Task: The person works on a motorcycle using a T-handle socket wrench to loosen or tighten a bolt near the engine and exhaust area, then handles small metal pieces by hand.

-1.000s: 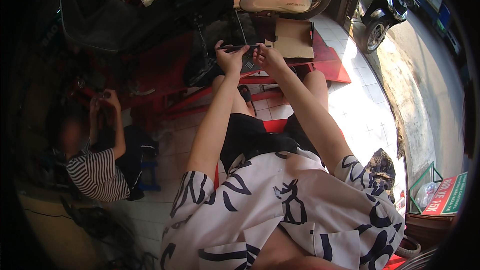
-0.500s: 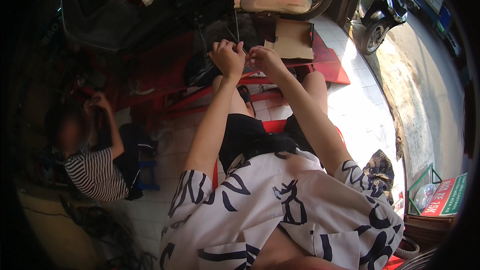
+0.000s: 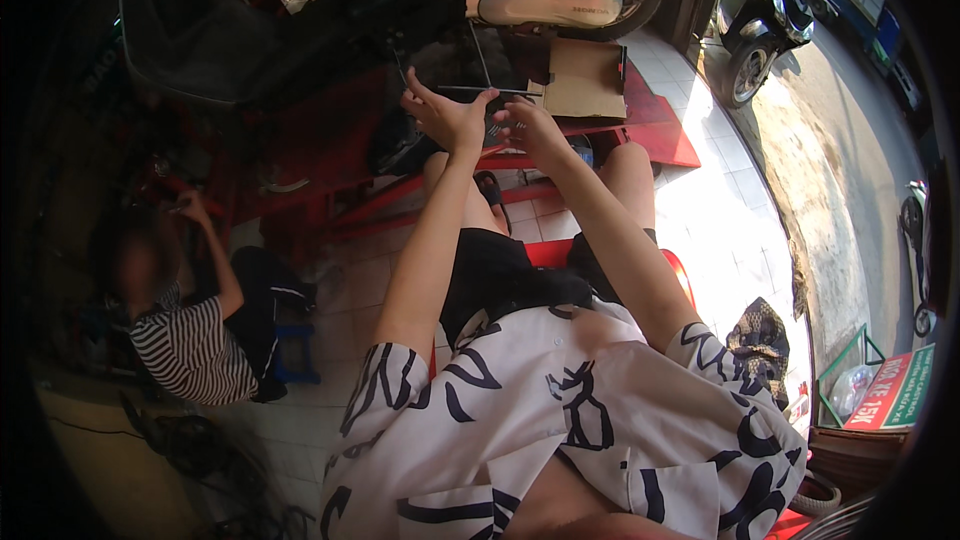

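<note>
A thin metal T-handle wrench (image 3: 480, 55) reaches from the underside of the motorbike (image 3: 550, 5), near its silver exhaust cover, toward me. Its crossbar lies nearly level just beyond my hands. The wrench's far end is lost in the dark there. My left hand (image 3: 452, 122) is open, fingers spread; its thumb is at the crossbar, and whether it touches cannot be made out. Close by on the right, my right hand (image 3: 535, 130) has loosely bent fingers, apart, just below the bar's right end. Neither hand grips anything visible.
The motorbike stands over a red metal lift platform (image 3: 650, 125). An opened cardboard box (image 3: 588, 80) lies on it, right of my hands. At left sits another person in a striped shirt (image 3: 195, 350). Another motorbike (image 3: 765, 25) is parked outside at upper right.
My hands, earlier closed in around the wrench handle, have opened and drawn slightly apart. The crossbar has turned from slanting to nearly level.
</note>
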`<state>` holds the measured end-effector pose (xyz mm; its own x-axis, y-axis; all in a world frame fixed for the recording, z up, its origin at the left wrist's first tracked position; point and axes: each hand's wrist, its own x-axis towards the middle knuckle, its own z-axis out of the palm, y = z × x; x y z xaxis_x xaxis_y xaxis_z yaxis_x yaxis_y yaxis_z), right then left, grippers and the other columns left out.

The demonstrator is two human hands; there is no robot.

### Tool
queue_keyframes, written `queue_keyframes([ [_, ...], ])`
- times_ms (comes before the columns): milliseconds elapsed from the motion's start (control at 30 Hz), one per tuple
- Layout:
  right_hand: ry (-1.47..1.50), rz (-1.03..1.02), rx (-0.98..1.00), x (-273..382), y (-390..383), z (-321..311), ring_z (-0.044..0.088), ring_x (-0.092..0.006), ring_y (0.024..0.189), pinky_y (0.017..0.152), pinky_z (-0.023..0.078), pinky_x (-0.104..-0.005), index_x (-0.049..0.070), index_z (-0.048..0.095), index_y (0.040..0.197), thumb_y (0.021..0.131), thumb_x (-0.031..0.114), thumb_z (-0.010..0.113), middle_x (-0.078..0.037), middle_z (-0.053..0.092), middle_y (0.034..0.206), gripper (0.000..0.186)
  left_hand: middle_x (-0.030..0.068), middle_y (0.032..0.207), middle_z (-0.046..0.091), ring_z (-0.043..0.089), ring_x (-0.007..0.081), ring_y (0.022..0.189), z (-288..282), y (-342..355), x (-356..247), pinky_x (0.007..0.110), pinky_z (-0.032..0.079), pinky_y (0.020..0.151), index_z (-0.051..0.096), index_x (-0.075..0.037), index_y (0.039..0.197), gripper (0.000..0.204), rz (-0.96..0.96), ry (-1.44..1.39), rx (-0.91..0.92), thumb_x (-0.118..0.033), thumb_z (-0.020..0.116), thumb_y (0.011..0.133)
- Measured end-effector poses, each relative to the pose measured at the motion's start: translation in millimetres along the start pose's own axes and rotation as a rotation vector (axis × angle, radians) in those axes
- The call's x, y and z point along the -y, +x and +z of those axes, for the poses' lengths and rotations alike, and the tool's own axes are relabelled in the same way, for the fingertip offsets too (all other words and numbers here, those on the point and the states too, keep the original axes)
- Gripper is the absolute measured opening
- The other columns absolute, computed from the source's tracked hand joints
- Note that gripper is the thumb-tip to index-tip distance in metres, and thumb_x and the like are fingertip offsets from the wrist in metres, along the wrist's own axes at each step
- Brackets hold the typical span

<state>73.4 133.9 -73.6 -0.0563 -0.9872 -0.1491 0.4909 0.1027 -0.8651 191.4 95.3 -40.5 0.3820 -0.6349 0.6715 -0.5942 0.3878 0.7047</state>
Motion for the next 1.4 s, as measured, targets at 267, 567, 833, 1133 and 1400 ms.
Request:
queue_keyframes([
  [267,-0.055,-0.121,0.039,12,-12,13,0.06,-0.0125,0.065,0.06,0.047,-0.0258,0.006,0.047,0.133,0.092,0.016,0.051,-0.002,0.061,0.089,0.042,-0.003,0.083,0.063,0.053,0.0225,0.096,-1,4,13,0.046,0.032,0.091,0.069,-0.014,0.066,0.024,0.491,0.192,0.119,-0.036,0.079,0.069],
  [567,-0.376,0.075,0.149,11,-19,13,0.059,-0.0104,0.069,0.065,0.049,-0.0253,0.004,0.055,0.125,0.09,0.016,0.051,-0.001,0.062,0.086,0.037,0.0055,0.075,0.064,0.058,0.0274,0.08,21,5,27,0.04,0.044,0.072,0.067,-0.006,0.066,0.025,0.283,-0.072,0.272,-0.027,0.079,0.072],
  [833,-0.153,-0.025,0.058,5,-9,15,0.058,-0.0114,0.062,0.052,0.051,-0.0266,0.003,0.051,0.134,0.089,0.01,0.047,-0.003,0.062,0.08,0.045,0.0075,0.078,0.066,0.062,0.0186,0.071,33,2,42,0.033,0.048,0.06,0.071,0.0,0.084,0.029,-0.061,-0.286,0.439,-0.024,0.081,0.073],
  [1133,-0.105,-0.052,0.034,1,-16,15,0.056,-0.0091,0.062,0.053,0.047,-0.0232,0.005,0.061,0.117,0.09,0.012,0.051,0.0,0.06,0.079,0.03,0.0093,0.111,0.056,0.049,0.0273,0.111,-13,-9,-4,0.052,0.035,0.094,0.07,-0.008,0.099,0.045,0.194,0.013,-0.026,-0.028,0.086,0.062],
  [1400,-0.134,-0.155,-0.001,-1,-12,20,0.052,-0.0083,0.058,0.054,0.043,-0.0229,0.003,0.043,0.143,0.086,0.012,0.056,0.001,0.055,0.074,0.059,-0.0014,0.09,0.062,0.051,0.0222,0.103,-15,3,7,0.048,0.031,0.095,0.073,-0.015,0.076,0.017,0.622,0.247,0.104,-0.031,0.077,0.072],
])
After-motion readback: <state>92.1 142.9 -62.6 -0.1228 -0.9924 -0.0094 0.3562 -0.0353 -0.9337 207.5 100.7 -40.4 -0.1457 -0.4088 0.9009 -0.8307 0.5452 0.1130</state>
